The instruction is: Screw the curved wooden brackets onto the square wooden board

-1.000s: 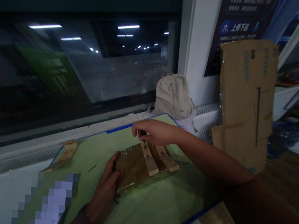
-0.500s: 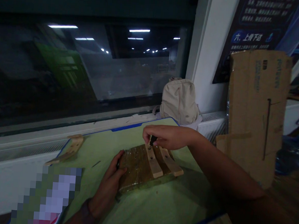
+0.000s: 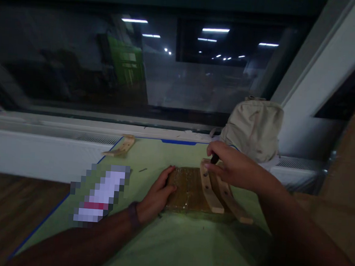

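A flat brown block (image 3: 181,190) wrapped in shiny clear tape lies on the green tabletop. My left hand (image 3: 159,192) grips its left edge, thumb on top. Two pale, curved wooden slats (image 3: 209,194) with dark holes rest side by side across the block's right part, their near ends sticking out toward me. Above the far end of the left slat, my right hand (image 3: 234,167) is closed around a short black tool handle (image 3: 214,158) held upright. The tool's tip is hidden by my fingers.
A curved wooden piece with holes (image 3: 124,145) lies at the table's far left corner. Nearby are a thin dark object (image 3: 143,170) and a blurred-out item (image 3: 103,194). A beige backpack (image 3: 253,128) stands behind the table, by the window and radiator (image 3: 42,152).
The camera view has turned left, so the table and backpack appear further right. My left hand stays on the block and my right hand stays at the left slat with the black tool.
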{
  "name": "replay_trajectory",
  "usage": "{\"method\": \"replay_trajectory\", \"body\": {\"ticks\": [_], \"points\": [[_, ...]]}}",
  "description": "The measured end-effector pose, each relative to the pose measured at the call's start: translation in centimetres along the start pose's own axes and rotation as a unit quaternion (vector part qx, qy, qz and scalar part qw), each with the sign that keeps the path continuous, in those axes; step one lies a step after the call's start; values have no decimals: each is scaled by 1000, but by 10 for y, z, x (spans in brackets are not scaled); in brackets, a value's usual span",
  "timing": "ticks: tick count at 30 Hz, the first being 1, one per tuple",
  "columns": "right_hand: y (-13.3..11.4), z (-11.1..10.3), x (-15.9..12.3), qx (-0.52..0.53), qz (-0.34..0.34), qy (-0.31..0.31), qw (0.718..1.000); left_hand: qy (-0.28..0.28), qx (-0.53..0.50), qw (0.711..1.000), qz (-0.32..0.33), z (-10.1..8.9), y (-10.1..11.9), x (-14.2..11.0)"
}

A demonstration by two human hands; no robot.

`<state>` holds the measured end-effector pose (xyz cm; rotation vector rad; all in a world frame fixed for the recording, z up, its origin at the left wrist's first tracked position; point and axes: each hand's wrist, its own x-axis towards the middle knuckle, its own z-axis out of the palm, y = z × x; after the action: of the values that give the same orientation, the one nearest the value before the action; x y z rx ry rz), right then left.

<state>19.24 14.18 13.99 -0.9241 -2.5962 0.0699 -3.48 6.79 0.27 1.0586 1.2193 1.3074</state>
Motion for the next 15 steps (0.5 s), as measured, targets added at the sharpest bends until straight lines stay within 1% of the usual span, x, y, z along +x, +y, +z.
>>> {"method": "replay_trajectory", "body": {"ticks": [1,2,4,6,7,9,11,12,13,14,15], "points": [[1,-1,-2,45,-46,-10,998,2,-2,1000,5,0,-3,2],[2,-3,-3,83,-72,-25,994,2,-5,1000,11,-1,-5,3],[4,-4,-3,137,-84,-46,986,0,-9,1000,25,-1,-9,5],[6,-2,-1,141,-78,-41,986,-2,-11,999,38,-2,-12,6],[7,-1,0,115,-67,-28,991,-3,-10,999,43,-2,-13,7],[10,4,3,6,-20,14,1000,-4,-7,999,52,-2,-15,7],[13,8,4,-111,41,46,992,-6,-2,998,58,-2,-16,8],[14,9,4,-148,64,51,986,-8,0,998,60,-2,-16,8],[15,9,3,-159,74,47,983,-10,3,998,61,-2,-16,8],[15,8,2,-144,68,38,986,-12,5,998,62,-3,-16,8],[15,7,1,-110,47,27,992,-13,7,998,64,-3,-16,8]]}}
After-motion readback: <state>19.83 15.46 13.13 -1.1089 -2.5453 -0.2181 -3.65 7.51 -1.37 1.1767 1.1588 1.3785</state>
